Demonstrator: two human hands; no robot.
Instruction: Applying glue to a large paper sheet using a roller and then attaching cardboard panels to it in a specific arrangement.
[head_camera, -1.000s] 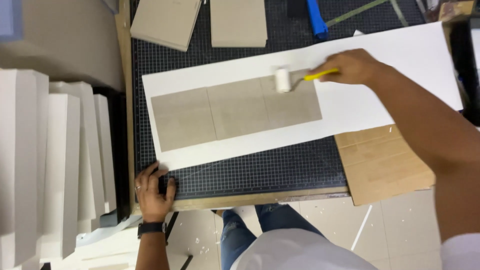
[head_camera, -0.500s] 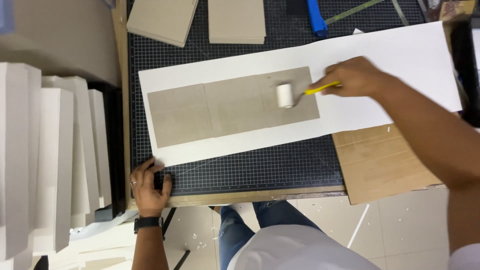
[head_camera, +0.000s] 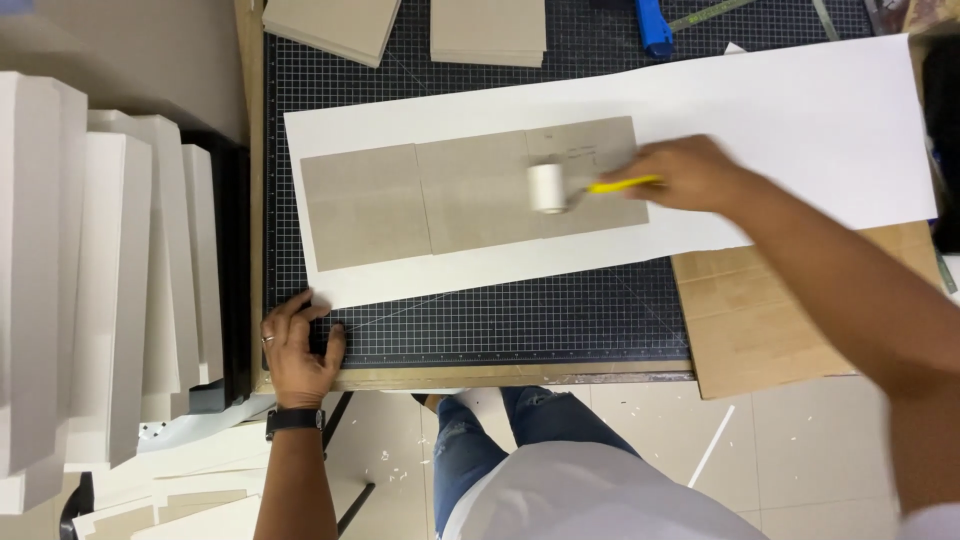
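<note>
My right hand (head_camera: 685, 172) grips the yellow handle of a small white roller (head_camera: 548, 187). The roller rests on grey board panels (head_camera: 470, 195) that lie side by side on a long white sheet (head_camera: 780, 110). The sheet is spread over a dark gridded cutting mat (head_camera: 520, 315). My left hand (head_camera: 300, 345) presses on the mat's near left corner, fingers spread just below the white sheet's corner, holding nothing.
Two stacks of grey boards (head_camera: 330, 25) (head_camera: 488, 30) sit at the far edge of the mat, with a blue tool (head_camera: 653, 25) beside them. A brown cardboard piece (head_camera: 770, 310) lies at the right. White boards (head_camera: 90, 270) stand stacked at the left.
My right hand has drawn the roller leftward and toward me across the grey panels. My left hand has stayed at the mat's corner.
</note>
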